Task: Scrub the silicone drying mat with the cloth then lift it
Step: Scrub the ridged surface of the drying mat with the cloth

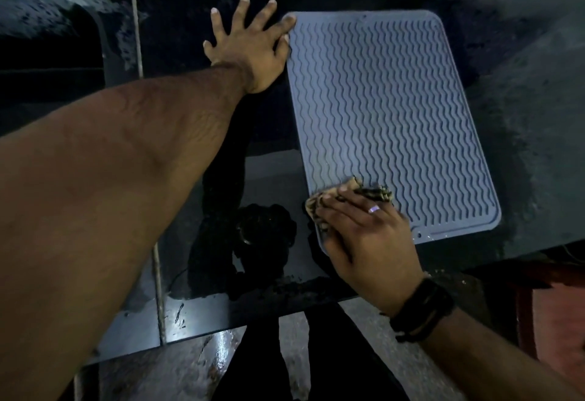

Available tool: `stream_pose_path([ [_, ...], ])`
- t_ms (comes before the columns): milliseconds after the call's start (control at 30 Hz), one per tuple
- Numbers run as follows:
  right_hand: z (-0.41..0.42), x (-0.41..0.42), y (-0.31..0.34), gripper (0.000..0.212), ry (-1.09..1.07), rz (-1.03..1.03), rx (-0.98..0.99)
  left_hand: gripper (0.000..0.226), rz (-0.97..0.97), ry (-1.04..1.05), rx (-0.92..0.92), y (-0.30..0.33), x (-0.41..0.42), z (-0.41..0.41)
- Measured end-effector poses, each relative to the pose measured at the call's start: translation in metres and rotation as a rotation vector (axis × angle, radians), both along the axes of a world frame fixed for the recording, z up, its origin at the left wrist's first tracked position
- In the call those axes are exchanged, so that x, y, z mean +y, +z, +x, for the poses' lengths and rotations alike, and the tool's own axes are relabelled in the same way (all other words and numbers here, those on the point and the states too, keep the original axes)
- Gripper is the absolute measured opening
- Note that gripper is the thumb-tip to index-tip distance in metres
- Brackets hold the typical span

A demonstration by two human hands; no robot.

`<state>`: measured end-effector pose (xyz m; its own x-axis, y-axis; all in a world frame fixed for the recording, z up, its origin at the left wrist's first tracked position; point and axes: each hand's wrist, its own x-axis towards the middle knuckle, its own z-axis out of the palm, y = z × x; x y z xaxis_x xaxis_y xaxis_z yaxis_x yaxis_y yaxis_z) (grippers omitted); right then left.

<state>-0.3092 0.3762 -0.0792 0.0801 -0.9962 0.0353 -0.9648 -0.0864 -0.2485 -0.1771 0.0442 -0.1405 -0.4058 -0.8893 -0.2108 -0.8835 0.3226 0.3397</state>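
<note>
Head view: grey silicone drying mat (pixel 389 122) lies flat on dark wet counter (pixel 522 147). Mat likely light, floppy, slippery when wet; best lifted by pinching free corner or edge. Left hand (pixel 250 43) spread, fingers straight, fingertip pinning far left corner. Right hand (pixel 364 236) presses bunched cloth (pixel 348 191) onto near left corner, fingers mostly flat.

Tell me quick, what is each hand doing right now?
Left hand: open, fingers spread, pinning the mat at its far corner.
Right hand: open, fingers fairly straight, pressing the cloth onto the mat's near corner.
</note>
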Motion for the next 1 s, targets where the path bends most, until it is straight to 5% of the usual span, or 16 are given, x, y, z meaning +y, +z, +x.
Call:
stream_pose_path([
  [300, 0.006, -0.066, -0.001, 0.048, -0.068, 0.030, 0.081, 0.063, -0.006, -0.004, 0.006, 0.002, 0.002, 0.000],
  [700, -0.001, 0.046, 0.004, 0.035, -0.040, 0.056, -0.073, 0.056, -0.025, -0.013, -0.007, 0.012, 0.011, -0.001],
  [900, -0.004, -0.029, 0.022, 0.041, -0.100, -0.060, -0.087, 0.055, -0.013, -0.005, -0.004, 0.017, 0.014, -0.001],
  [1000, 0.003, -0.057, 0.006, 0.046, -0.084, 0.037, 0.030, 0.055, -0.012, 0.000, -0.004, 0.016, 0.013, -0.001],
])
